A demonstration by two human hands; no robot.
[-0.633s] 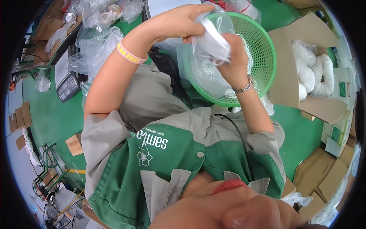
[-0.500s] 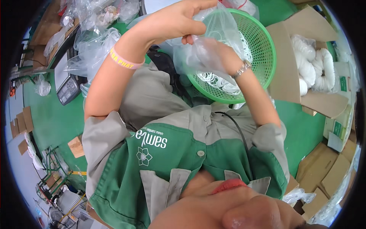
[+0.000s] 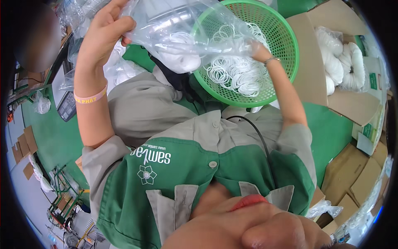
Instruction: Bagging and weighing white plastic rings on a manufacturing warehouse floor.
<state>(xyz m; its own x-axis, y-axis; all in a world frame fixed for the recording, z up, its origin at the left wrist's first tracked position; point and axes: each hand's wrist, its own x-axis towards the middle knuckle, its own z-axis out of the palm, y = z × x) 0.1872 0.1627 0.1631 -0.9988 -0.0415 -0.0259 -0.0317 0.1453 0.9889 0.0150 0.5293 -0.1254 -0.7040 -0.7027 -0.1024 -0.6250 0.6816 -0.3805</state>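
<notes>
A large clear plastic bag [image 3: 166, 20] is stretched sideways between my two hands. On its left side, my left hand [image 3: 108, 33] is closed, pinching the edge between thumb and fingers. My right hand [image 3: 260, 52] is closed on the bag's gathered right end, its fingertips blurred behind the film. That hand is over a green perforated basket [image 3: 290, 54] holding many loose white rings [image 3: 236, 76]. More white rings and a smooth white lump [image 3: 182, 62] show through or beside the bag, left of the basket; I cannot tell whether they are inside it.
On the right stands an open cardboard box [image 3: 304, 62] with bagged white rolls [image 3: 352, 66]. At left are a grey device with keys [image 3: 68, 106] and clear bags of white things [image 3: 120, 70]. Flattened cardboard [image 3: 346, 174] is at lower right. A black cable [image 3: 253, 128] crosses my front.
My hands were close together on the bunched bag above the basket. The left has moved left and the right slightly right, spreading the bag and revealing more rings.
</notes>
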